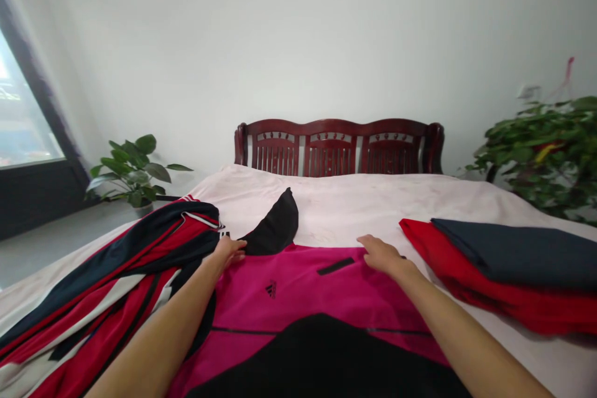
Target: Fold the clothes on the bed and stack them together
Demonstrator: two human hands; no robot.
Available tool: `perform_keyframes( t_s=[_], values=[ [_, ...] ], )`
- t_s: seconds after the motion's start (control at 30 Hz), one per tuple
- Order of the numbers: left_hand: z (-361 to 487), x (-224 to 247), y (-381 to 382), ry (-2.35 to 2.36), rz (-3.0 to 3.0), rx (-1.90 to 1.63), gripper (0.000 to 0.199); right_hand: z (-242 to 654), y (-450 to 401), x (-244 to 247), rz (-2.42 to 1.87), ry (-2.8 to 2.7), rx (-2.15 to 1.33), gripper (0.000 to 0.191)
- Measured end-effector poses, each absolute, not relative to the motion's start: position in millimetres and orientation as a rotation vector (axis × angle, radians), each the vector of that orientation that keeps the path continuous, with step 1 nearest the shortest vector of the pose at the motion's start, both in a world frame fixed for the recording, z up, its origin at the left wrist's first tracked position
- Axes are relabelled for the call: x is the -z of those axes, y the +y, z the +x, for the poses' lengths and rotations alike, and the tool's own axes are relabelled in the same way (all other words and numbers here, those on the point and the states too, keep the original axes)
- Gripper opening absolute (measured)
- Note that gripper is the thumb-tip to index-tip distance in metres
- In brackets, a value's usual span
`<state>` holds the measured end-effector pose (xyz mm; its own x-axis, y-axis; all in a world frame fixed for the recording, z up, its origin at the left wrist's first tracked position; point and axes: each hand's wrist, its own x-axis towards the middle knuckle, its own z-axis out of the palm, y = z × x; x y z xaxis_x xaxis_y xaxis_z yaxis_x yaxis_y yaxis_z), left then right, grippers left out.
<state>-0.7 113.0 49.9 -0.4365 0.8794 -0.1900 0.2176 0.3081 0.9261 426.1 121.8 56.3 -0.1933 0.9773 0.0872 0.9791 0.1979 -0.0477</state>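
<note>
A magenta and black jacket point(298, 286) with a small logo and a short dark strip lies spread before me on the bed. From its upper left edge a black piece of cloth point(275, 224) juts out towards the headboard. My left hand point(229, 251) is closed on the jacket's upper left corner, its fingertips beside that black piece. At the upper right corner, my right hand point(381, 255) is closed on the jacket's edge, the fingers pointing inward. Black fabric covers the lower middle of the jacket.
Left of the jacket lie red, navy and white striped clothes point(125, 286). Folded red cloth point(466, 280) and dark blue cloth point(517, 252) lie to the right. Past the pink bed sheet point(364, 199) stands a wooden headboard point(331, 143). Potted plants point(133, 171) flank the bed.
</note>
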Motion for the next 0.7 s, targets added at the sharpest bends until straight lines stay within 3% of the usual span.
perform_keyframes(
  t_s=[0.1, 0.2, 0.33, 0.43, 0.57, 0.7],
  values=[
    [-1.7, -43.8, 123.8, 1.801, 0.783, -1.061, 0.034, 424.2, 134.6, -50.9, -2.009, -2.376, 0.026, 0.059],
    [-5.3, -41.6, 127.8, 1.745, 0.708, -1.052, 0.033, 424.6, 136.3, -51.9, -2.035, -2.38, 0.056, 0.041],
    [-17.4, -46.8, 118.2, 1.667, 0.746, -1.129, 0.008, 431.7, 114.6, -61.6, -1.946, -2.365, 0.175, 0.029],
    [-32.8, -50.8, 91.8, 1.593, 0.849, -1.126, 0.016, 449.3, 79.6, -59.3, -1.745, -2.339, 0.331, 0.028],
    [-52.4, -48.3, 43.2, 1.546, 0.989, -0.87, 0.024, 482.0, 33.2, -38.5, -1.505, -2.477, 0.232, 0.037],
    [-58.2, -53.6, 23.5, 1.667, 1.377, -0.363, 0.027, 488.9, 15.6, -40.7, -1.716, -2.431, 0.082, 0.037]
  ],
)
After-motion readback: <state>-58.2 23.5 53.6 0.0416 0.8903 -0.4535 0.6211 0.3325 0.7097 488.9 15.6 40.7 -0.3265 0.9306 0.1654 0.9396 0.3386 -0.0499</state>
